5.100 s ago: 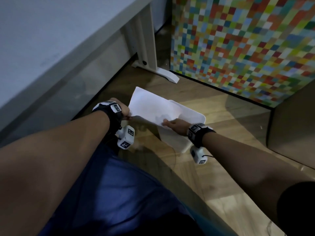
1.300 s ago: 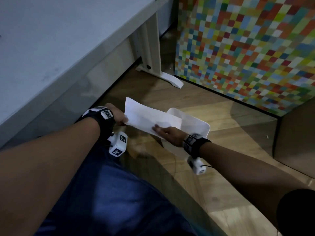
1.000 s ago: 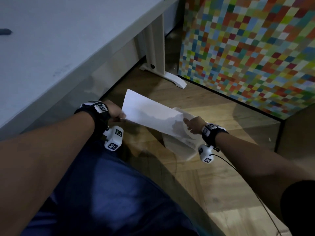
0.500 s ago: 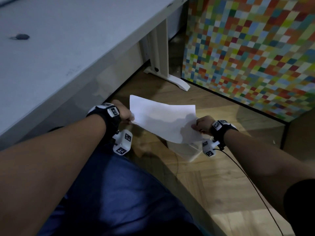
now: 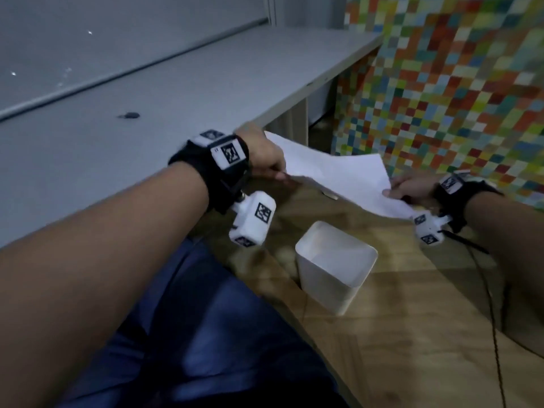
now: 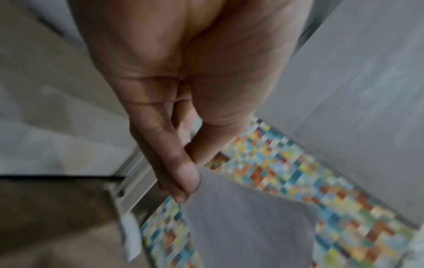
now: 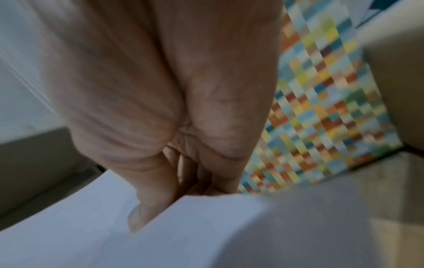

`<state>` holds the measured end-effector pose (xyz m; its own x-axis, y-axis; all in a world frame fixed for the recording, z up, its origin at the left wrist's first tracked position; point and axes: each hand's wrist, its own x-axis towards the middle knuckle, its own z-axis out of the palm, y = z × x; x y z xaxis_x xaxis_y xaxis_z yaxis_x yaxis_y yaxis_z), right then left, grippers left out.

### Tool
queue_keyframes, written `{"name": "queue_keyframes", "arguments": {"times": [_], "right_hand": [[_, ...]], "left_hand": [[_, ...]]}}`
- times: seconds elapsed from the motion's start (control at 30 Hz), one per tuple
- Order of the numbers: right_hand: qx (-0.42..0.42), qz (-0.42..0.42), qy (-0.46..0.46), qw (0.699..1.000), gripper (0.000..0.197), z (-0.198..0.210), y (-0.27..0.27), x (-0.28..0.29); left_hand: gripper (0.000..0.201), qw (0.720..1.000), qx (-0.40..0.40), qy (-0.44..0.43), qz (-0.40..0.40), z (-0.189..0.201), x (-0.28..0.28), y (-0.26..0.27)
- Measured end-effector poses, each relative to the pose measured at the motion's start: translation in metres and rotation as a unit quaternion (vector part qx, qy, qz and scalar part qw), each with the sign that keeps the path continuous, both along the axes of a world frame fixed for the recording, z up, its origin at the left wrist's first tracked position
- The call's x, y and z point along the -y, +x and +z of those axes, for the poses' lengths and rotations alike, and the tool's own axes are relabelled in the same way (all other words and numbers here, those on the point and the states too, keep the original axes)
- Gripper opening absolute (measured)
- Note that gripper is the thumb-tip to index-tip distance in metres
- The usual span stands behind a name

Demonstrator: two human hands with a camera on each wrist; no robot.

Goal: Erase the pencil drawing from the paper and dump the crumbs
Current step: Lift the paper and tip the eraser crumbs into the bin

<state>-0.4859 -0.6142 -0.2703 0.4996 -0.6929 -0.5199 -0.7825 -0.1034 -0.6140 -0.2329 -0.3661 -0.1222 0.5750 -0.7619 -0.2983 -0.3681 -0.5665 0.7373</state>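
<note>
The left hand [image 5: 263,156] pinches the near-left edge of the paper [image 5: 338,175], thumb on top and fingers underneath; in the left wrist view the thumb [image 6: 181,174] presses against the sheet's corner. The right hand [image 5: 410,188] pinches the opposite, right-hand edge in the same way, and in the right wrist view its thumb [image 7: 149,204] lies flat on the white upper face while the other fingers curl below.

The paper is a thin, smooth white rectangular sheet held in the air between the two hands, its long axis running from left to right across the head view. It tilts, with the left end higher and the right end lower, and it bows slightly between the grips. No pencil marks can be made out on it.

Below the sheet and nearer the person stands a white bin [image 5: 335,269] on the wooden floor [image 5: 412,334]. It is a squarish plastic container with rounded corners and an open top, upright, and well apart from the paper.

To the left is the pale grey tabletop [image 5: 147,113], matt and flat, with a small dark object [image 5: 129,115] on it. Behind the hands rises a wall of small multicoloured squares [image 5: 456,98].
</note>
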Motion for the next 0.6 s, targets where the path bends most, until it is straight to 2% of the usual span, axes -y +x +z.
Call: {"name": "queue_keyframes", "arguments": {"times": [0.07, 0.17, 0.2, 0.27, 0.3, 0.37, 0.43, 0.5, 0.57, 0.6], "right_hand": [[0.034, 0.006, -0.016, 0.999, 0.017, 0.066, 0.005, 0.002], [0.042, 0.037, -0.08, 0.995, 0.037, 0.144, 0.031, -0.002], [0.058, 0.039, -0.111, 0.991, 0.037, 0.165, 0.052, -0.002], [0.095, 0.058, -0.157, 0.981, 0.029, 0.195, 0.1, -0.004], [0.104, 0.071, -0.178, 0.976, 0.036, 0.208, 0.126, -0.013], [0.11, 0.103, -0.226, 0.962, 0.045, 0.224, 0.186, -0.028], [0.145, 0.142, -0.211, 0.956, 0.042, 0.232, 0.244, -0.061], [0.163, 0.18, -0.201, 0.949, 0.044, 0.233, 0.305, -0.095], [0.18, 0.217, -0.187, 0.941, 0.033, 0.23, 0.358, -0.127], [0.185, 0.233, -0.185, 0.937, 0.032, 0.231, 0.382, -0.144]], "left_hand": [[0.006, 0.999, 0.011, -0.034, 0.006, 0.038, -0.009, 0.009], [0.011, 0.997, -0.015, -0.067, 0.047, 0.087, -0.028, 0.039], [0.004, 0.996, -0.028, -0.068, 0.056, 0.101, -0.042, 0.057], [0.025, 0.992, -0.038, -0.078, 0.094, 0.119, -0.073, 0.097], [0.034, 0.986, -0.03, -0.097, 0.131, 0.125, -0.091, 0.117], [0.027, 0.971, -0.038, -0.135, 0.192, 0.13, -0.132, 0.153], [0.017, 0.957, -0.043, -0.147, 0.245, 0.127, -0.18, 0.181], [0.019, 0.945, -0.045, -0.147, 0.29, 0.123, -0.23, 0.203], [0.011, 0.936, -0.056, -0.131, 0.321, 0.117, -0.277, 0.221], [0.013, 0.933, -0.06, -0.125, 0.333, 0.115, -0.298, 0.229]]}}
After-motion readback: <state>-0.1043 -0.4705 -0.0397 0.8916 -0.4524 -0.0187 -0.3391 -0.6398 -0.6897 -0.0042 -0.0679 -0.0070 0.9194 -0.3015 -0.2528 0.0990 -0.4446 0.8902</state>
